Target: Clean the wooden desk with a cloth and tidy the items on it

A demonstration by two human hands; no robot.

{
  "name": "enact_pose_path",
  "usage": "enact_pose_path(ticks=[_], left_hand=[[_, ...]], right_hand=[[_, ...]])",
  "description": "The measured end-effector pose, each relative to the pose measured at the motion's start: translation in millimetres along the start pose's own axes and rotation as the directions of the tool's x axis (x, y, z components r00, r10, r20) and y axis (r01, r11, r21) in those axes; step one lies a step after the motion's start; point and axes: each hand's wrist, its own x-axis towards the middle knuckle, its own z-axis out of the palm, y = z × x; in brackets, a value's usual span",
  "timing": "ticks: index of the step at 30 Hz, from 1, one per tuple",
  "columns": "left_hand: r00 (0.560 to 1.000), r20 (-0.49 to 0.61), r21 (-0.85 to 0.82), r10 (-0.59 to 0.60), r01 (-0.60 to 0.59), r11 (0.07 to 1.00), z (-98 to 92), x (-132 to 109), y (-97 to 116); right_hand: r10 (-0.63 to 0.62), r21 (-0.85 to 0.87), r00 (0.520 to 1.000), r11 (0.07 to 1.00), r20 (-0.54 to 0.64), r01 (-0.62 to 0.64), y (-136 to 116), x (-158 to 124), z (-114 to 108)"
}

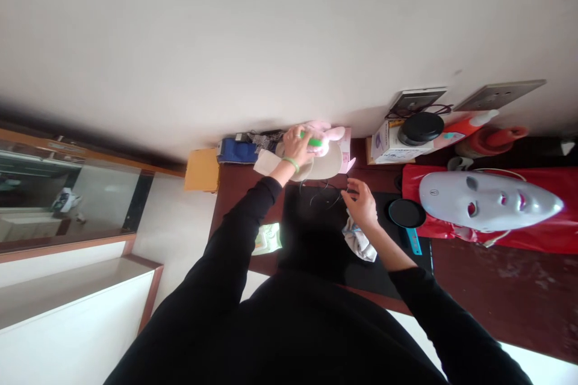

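Observation:
My left hand [295, 144], with a green band on its wrist, is closed round a green object [315, 142] at the back of the desk, pressed against a pink plush toy [329, 132]. A pale round pad [327, 165] lies just under it. My right hand [361, 203] hovers over a black mat [311, 234] with its fingers curled into a pinch beside thin dark wires [326, 194]; what it pinches is too small to tell. A crumpled white cloth [360, 242] lies under that wrist.
A white face mask [487, 198] rests on a red cover [519, 234] at the right. Near it are a black round dish [406, 213] with a blue handle, a white box [387, 145], a black lid [422, 127] and an orange bottle [465, 127]. A blue item [237, 150] and a wipes pack [267, 238] are at the left.

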Motion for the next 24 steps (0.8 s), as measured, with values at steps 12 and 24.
enact_pose_path(ticks=[12,24], left_hand=[[0.969,-0.21,-0.318,0.127,-0.19,0.929,-10.9,-10,-5],[0.533,-0.553,-0.695,-0.64,0.128,0.708,-87.6,-173,-133]], right_hand=[[0.26,0.177,0.963,0.953,-0.074,-0.244,-20,98,66],[0.142,0.592,0.96,0.805,-0.242,0.031,-62,13,3]])
